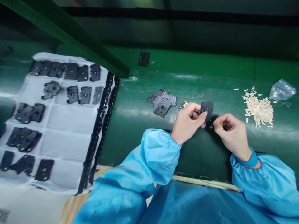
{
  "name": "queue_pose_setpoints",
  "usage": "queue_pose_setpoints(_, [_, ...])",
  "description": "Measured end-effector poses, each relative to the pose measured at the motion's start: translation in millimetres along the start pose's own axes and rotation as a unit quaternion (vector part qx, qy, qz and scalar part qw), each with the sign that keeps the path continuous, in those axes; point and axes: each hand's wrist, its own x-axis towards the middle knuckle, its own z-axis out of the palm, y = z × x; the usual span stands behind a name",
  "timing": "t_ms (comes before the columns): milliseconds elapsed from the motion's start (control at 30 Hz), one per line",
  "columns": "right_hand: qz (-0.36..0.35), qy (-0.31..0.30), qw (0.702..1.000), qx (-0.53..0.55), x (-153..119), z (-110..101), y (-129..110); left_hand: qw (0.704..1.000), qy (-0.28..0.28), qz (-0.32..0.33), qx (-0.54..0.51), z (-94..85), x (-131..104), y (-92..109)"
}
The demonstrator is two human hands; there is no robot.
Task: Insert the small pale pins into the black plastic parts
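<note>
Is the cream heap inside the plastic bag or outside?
Outside: the cream heap lies loose on the green table, beside the plastic bag.

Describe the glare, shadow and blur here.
Head view: pale glare streaks the shiny green tabletop; same view: shadow darkens it below the flat black plate in the bare left hand; same view: the white compartmented tray blurs leftward.

Only a narrow gap separated the left hand (188, 122) from the right hand (230, 132), and a black plate (207, 109) in the left hand's grip jutted into it. Behind both hands, a broad strip of green bench (217, 90) lay open toward the back. Leftward, a loose stack of black plates (163, 107) blocked the way, and a slanting green beam (79, 40) crossed farther off. Rightward, a pile of pale slivers (258, 109) and a clear bag (282, 90) lay beyond the right hand.
</note>
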Motion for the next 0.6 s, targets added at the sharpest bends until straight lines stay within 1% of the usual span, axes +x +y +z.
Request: queue_pose_setpoints(600, [0.012,-0.013,1.0,0.014,1.6,-0.4,-0.6,1.0,0.007,-0.001,-0.001,1.8,-0.7,1.9])
